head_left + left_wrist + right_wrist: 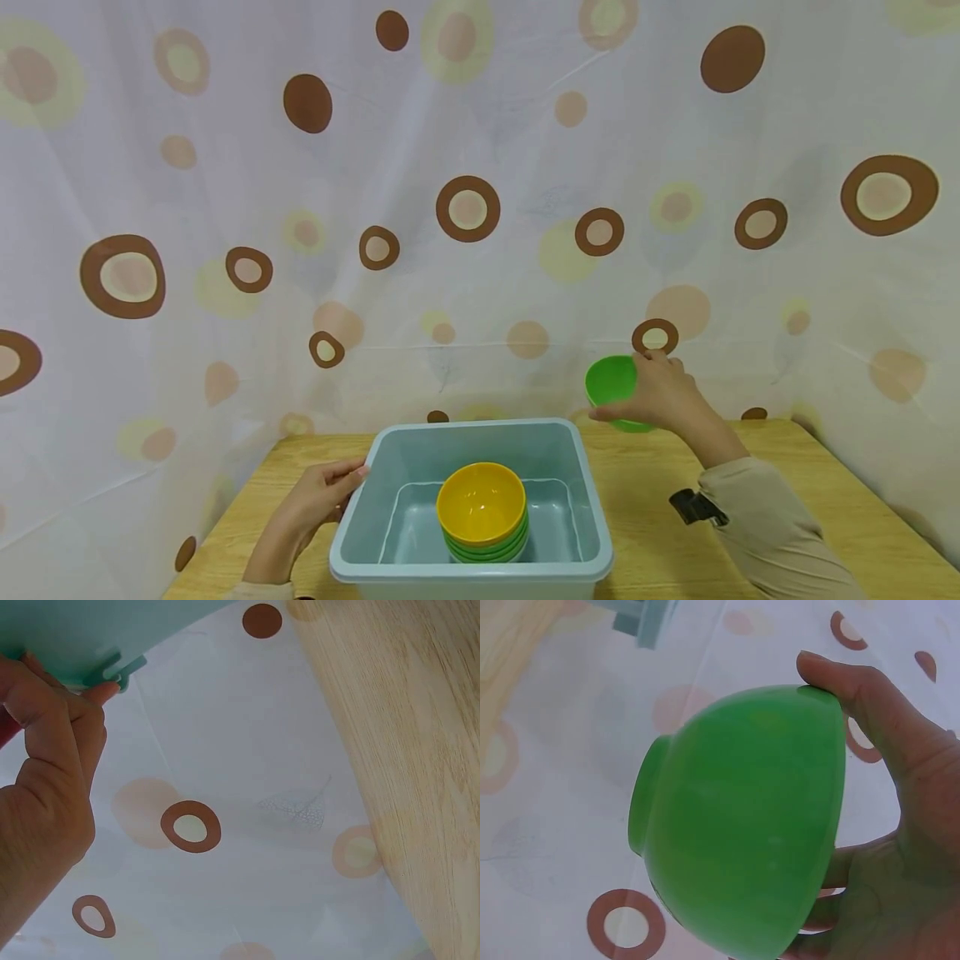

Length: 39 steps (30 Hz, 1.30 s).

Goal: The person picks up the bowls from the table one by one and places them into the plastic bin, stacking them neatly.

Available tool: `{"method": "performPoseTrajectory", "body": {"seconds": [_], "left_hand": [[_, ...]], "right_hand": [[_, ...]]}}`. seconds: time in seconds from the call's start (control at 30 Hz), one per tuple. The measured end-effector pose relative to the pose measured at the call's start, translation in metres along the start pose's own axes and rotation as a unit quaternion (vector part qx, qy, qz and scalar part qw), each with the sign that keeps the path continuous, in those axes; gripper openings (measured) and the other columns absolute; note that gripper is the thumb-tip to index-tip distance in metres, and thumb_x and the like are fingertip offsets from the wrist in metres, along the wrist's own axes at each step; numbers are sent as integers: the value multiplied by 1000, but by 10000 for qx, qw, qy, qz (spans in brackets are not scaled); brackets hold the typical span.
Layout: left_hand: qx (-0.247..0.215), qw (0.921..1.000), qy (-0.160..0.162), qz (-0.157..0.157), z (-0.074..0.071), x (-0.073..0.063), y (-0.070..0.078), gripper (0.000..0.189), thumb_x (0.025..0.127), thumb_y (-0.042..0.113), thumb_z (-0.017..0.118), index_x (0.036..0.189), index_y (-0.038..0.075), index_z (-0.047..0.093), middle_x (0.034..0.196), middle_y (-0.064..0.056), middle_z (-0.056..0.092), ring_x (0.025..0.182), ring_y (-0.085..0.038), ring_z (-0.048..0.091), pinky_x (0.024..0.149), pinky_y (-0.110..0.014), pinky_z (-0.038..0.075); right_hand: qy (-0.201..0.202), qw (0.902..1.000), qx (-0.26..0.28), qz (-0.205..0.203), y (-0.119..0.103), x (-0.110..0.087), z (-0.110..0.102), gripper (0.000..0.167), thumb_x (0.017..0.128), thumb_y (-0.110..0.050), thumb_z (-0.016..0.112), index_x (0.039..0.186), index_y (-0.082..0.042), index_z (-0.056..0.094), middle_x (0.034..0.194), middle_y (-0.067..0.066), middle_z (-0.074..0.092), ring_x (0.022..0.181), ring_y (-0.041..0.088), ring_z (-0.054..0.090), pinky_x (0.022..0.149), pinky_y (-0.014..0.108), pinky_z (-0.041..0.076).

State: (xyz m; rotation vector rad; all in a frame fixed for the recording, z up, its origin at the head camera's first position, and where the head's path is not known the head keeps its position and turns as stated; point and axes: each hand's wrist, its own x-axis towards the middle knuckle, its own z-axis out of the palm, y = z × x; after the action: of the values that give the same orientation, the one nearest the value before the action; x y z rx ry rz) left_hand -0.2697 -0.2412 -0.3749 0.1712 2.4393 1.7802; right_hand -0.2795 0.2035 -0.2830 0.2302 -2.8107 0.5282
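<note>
My right hand (pixel 666 398) holds a green bowl (pixel 611 379) by its rim, raised beyond the right back corner of a pale blue plastic tub (pixel 471 572). The right wrist view shows the bowl (pixel 739 817) tipped on its side, thumb on one edge of the rim and fingers on the opposite edge. At the tub's left side, my left hand (pixel 313 498) grips the rim; the left wrist view has its fingers curled at the tub edge (pixel 150 630). Inside the tub stands a stack of bowls, a yellow bowl (pixel 482 504) on top and green bowls (pixel 487 552) below.
The tub stands at the front of a light wooden table (pixel 660 508). Behind the table hangs a white curtain (pixel 510 275) with brown and beige spots. A dark strap (pixel 697 507) hangs at my right sleeve (pixel 772 525).
</note>
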Motion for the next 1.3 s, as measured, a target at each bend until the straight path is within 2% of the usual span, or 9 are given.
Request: {"method": "performPoseTrajectory", "body": {"seconds": [0.17,0.43,0.8,1.13,1.3], "left_hand": [[26,10000,-10,-13,0,0,0,55,99,23,57,140,-9,42,93,-7,67,68,-14,57,61,-31,54],[57,10000,-41,-10,0,1,-1,54,99,23,55,140,-9,41,89,-6,66,66,-14,56,59,-31,53],[32,10000,-67,21,0,1,-1,55,99,24,56,140,-9,41,88,-5,66,66,-13,56,59,-30,53],[-28,9999,-127,47,0,0,-1,55,100,23,55,141,-10,40,88,-5,66,66,-13,55,59,-29,52],[-16,9999,-88,52,1,0,0,55,99,23,55,140,-11,40,89,-6,66,66,-13,55,59,-29,52]], "right_hand": [[45,9999,-85,-111,-10,0,-6,111,69,-59,77,138,17,35,132,39,37,116,59,38,85,68,39],[-5,9997,-31,-250,-29,0,-11,113,68,-58,79,138,18,35,134,39,37,120,59,36,90,69,36],[18,9984,170,-531,-51,2,-9,108,67,-53,81,138,16,37,133,36,41,116,54,40,92,64,38],[-42,9960,502,-737,-77,8,-5,97,66,-52,82,133,7,48,130,29,45,113,47,42,88,60,40],[-69,9952,517,-824,-90,11,-3,97,66,-51,82,136,6,46,131,28,46,114,46,42,89,60,41]]}}
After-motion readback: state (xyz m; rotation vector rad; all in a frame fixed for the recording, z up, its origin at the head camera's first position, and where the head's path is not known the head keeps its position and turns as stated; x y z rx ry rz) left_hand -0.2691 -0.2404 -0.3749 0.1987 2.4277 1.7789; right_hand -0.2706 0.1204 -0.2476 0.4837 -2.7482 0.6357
